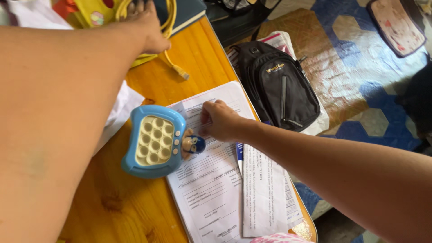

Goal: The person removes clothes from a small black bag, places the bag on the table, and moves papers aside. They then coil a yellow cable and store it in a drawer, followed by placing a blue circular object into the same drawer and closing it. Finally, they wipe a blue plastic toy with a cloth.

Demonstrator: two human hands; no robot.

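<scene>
The right hand (219,120) lay near the middle of the frame, knuckles up, its fingers (206,118) curled down and pressed onto the top sheet of a stack of printed forms (211,189). The fingers were closed into a loose fist; whether they pinched the paper or only pressed on it could not be told. The forms lay on a yellow wooden desk (198,54), running from the centre down to the lower edge of the frame, with a folded printed sheet (263,198) on their right side and the tip of a blue pen (239,155) showing between the two.

Just left of the right hand sat a blue toy game console (155,140) with a cream panel of round bubble buttons, its right edge overlapping the forms. A small blue figure (194,144) stuck out from its right side, almost touching the right hand.

The left hand (146,27) reached to the upper left of the frame, the forearm filling the left side. It rested on a coil of yellow cable (167,27) lying over a dark book (186,11); its fingers were spread over the coil, and the fingertips were cut off by the top edge, so a grip could not be judged. The cable's plug end (180,72) trailed down onto the desk.

Right of the desk, a black sling bag (279,90) lay on the patterned floor (360,67).
</scene>
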